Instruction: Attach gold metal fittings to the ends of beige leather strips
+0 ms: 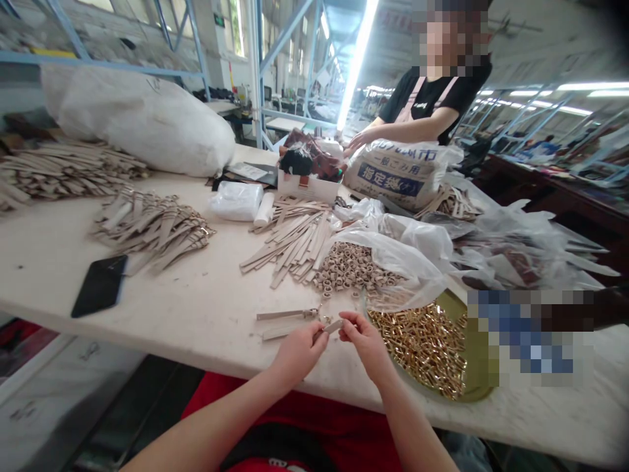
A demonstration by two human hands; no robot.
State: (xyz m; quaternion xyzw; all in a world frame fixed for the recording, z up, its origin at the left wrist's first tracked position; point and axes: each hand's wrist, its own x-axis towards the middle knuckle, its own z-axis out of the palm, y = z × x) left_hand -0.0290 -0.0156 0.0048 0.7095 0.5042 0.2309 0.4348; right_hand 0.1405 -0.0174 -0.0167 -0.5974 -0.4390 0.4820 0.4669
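Near the front edge of the table, my left hand [305,346] is closed on a beige strap [334,326], whose end points to the right. My right hand [358,333] pinches at the strap's right end. Two more beige straps lie just left of my hands, the upper one [285,314] with a metal piece at its right end. Behind my hands, small beige loops [346,265] spill from a clear plastic bag [417,269]. Gold metal parts [427,347] fill a round tray [479,373] to the right of my right hand.
Loose straps [295,242] lie behind the loops, with bundled straps [152,226] and a black phone [99,285] to the left. A large white sack [142,124], an open box [307,187] and a printed bag [393,174] stand farther back. A person [425,105] stands across the table.
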